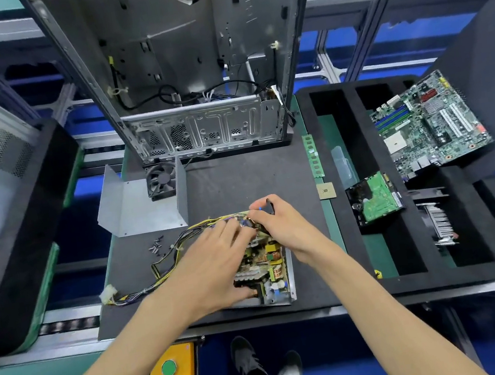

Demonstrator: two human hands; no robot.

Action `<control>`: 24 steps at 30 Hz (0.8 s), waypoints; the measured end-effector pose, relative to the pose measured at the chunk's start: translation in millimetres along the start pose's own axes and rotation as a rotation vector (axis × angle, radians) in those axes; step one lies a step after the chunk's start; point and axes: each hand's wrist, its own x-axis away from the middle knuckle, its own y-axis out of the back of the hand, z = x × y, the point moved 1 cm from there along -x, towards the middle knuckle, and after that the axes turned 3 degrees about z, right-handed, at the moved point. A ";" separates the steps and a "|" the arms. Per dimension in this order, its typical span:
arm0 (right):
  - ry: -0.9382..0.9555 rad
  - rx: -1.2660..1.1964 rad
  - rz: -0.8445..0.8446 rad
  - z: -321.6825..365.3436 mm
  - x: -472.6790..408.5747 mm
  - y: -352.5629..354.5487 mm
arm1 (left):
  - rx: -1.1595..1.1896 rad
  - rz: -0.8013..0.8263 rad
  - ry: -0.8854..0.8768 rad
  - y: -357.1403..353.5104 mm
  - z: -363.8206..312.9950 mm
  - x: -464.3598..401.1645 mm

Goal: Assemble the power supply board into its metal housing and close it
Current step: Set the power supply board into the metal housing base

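An open computer case [185,67] stands at the back of the dark worktop [233,186]. Before it lies the bent metal cover [138,201] with a fan [160,180]. Nearer, the power supply board [265,265] sits in its metal housing [290,277]. The left hand [210,271] rests on it, fingers spread; the right hand [281,224] seems to pinch something at its far edge. 1 cluster of screws [156,245] lies beside the wires [167,261].

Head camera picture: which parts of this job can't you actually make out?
- Far end of the power supply board: covered by both hands.
- Right hand: pinches something dark, too small to identify.
- Screws: too small to count.
- Metal cover: fan partly hidden behind its wall.
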 end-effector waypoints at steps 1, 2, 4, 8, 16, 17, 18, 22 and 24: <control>0.004 -0.009 0.003 0.0 0.0 0.3 | -0.005 -0.012 0.014 -2.2 -0.4 1.0; 0.008 -0.018 0.008 -0.2 0.4 0.8 | 0.011 -0.019 0.033 -3.2 -0.5 2.2; 0.014 -0.029 0.010 -1.0 1.5 1.7 | 0.082 -0.020 0.049 -3.1 0.7 5.5; 0.025 -0.049 -0.008 2.9 3.0 4.3 | 0.123 -0.031 0.023 2.9 2.5 7.9; 0.165 -0.066 -0.263 4.0 -3.9 28.0 | 0.016 0.099 0.064 4.7 -0.6 -1.2; 0.153 -0.031 -0.271 0.6 -4.1 31.2 | -0.010 0.123 0.068 4.2 -2.5 -3.8; 0.127 0.006 -0.265 -3.4 -4.7 33.8 | -0.031 0.146 0.074 3.7 -4.1 -6.6; -0.033 0.109 -0.156 -21.3 -6.1 36.4 | -0.069 0.171 0.101 1.8 -3.8 -17.3; -0.075 0.104 -0.108 -27.3 -3.5 34.9 | -0.074 0.161 0.106 0.3 -2.1 -23.0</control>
